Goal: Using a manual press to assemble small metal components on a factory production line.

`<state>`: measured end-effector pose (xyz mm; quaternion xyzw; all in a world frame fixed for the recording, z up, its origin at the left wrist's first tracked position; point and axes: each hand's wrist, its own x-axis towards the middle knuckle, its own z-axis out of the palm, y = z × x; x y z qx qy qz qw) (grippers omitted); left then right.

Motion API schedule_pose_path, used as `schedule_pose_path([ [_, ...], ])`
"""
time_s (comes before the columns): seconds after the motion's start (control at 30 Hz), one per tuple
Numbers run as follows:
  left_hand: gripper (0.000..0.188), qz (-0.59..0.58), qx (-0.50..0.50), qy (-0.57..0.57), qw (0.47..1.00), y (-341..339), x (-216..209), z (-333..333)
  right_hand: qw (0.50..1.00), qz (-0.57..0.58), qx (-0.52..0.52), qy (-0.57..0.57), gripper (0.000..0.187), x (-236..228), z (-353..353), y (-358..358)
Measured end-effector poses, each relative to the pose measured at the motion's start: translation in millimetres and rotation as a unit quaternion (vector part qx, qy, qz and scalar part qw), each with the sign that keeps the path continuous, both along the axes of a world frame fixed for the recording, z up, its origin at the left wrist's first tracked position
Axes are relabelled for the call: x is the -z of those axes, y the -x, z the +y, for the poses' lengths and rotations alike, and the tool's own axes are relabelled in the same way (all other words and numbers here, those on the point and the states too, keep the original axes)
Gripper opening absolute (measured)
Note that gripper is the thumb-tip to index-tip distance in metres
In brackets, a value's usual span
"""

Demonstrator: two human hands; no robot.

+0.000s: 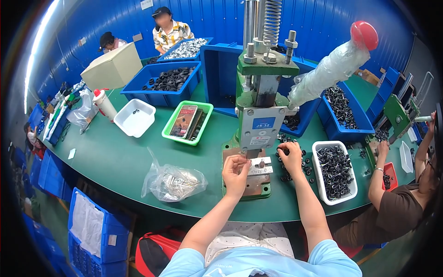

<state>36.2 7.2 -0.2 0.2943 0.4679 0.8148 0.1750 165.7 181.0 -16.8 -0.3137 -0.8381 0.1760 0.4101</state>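
Observation:
A green hand press (267,115) stands upright in front of me, its long lever wrapped in clear plastic and tipped with a red knob (364,35). Beside the metal fixture block (260,167) on the press base is my left hand (236,174), thumb and fingers pinched together; what they hold is too small to make out. To the right of the press, my right hand (291,159) curls its fingers over loose small black parts (306,162) on the table. Whether a part sits in its fingertips is hard to see.
Right of my hand stands a white tray (315,161) of black-headed pins. A bag of metal pins (177,183) lies left. Behind are a green basket (206,107) with a phone, a white tray (134,118) and blue bins (134,93). A co-worker (397,203) sits at right.

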Motion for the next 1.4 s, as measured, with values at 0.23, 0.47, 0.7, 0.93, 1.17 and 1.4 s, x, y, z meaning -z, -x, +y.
schedule_pose_path([
  [0.23,0.017,-0.019,0.011,-0.031,0.999,-1.6,0.0,0.9,1.0,0.0,0.002,0.009,0.012,0.1,0.0,-0.6],
  [0.47,0.015,0.012,-0.008,-0.025,1.0,-0.2,0.9,-1.1,1.0,0.023,0.0,0.001,0.012,-14.6,-12.3,3.5],
  [0.7,0.01,0.005,-0.029,-0.002,1.0,8.6,6.8,-16.7,0.978,0.073,-0.147,0.132,0.014,-31.4,-76.6,20.5],
  [0.93,0.012,0.068,-0.023,0.09,0.993,8.8,13.9,-26.5,0.978,0.099,-0.183,-0.003,0.013,-24.0,-94.3,39.2],
  [1.17,0.01,0.148,-0.038,0.139,0.978,2.8,-0.5,-29.1,0.97,0.021,-0.209,-0.123,0.024,-24.8,-91.1,32.9],
  [1.4,0.014,0.268,-0.085,0.109,0.954,-5.2,2.0,-24.4,0.969,-0.026,-0.211,-0.129,0.032,-21.8,-92.4,17.9],
])
